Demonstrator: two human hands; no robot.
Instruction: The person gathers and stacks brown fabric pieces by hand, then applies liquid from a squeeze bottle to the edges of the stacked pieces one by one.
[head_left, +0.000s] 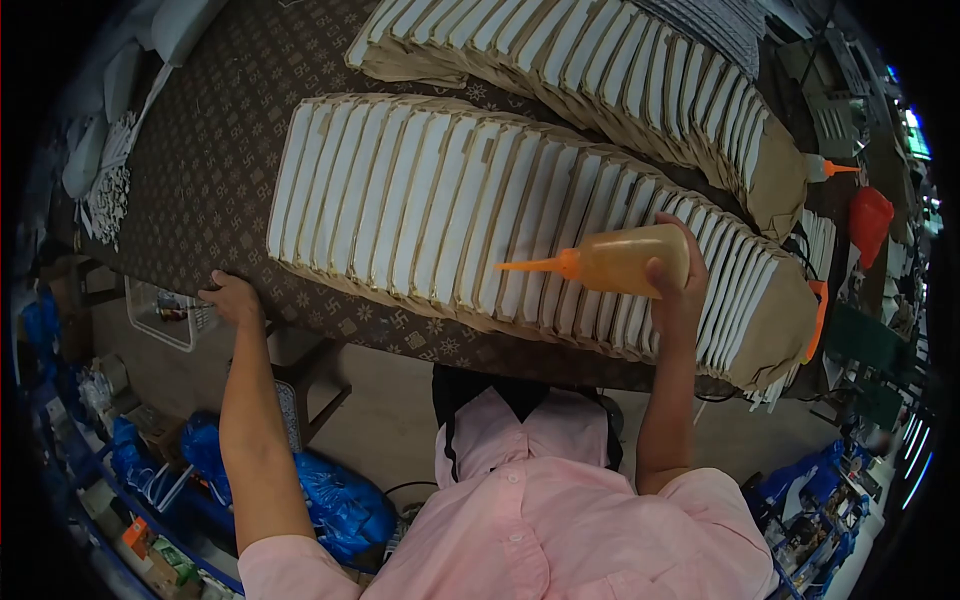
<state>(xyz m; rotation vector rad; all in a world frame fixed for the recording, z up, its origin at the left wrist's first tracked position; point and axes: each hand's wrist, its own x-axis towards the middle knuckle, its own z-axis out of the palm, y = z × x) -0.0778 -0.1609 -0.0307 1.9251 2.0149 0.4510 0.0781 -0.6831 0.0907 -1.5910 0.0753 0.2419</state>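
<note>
Head view, looking down over a pink buttoned shirt (560, 520). No brand, label or legible writing appears on any item. The right hand (675, 285) is closed around the base of one translucent amber plastic squeeze bottle (625, 260), held on its side; its orange conical nozzle (535, 265) points toward the person's left, above the nearer of two fanned rows. The nearer row of overlapping flat pieces (450, 210), each white with a tan paper-like edge, lies shingled across the worktop (210, 150), which is covered in a dark brown cloth with a repeating pale motif. The farther row of like pieces (600, 70) lies behind it, roughly parallel; the pieces in each row are too many and too overlapped to count exactly. The left hand (232, 297) rests palm down on the near edge of the worktop, fingers loosely bent, holding nothing. A second, smaller bottle with an orange nozzle (828, 168) stands at the far right end. Blue plastic bags (335, 500) lie on the floor below, beside a wire basket (165, 312).
</note>
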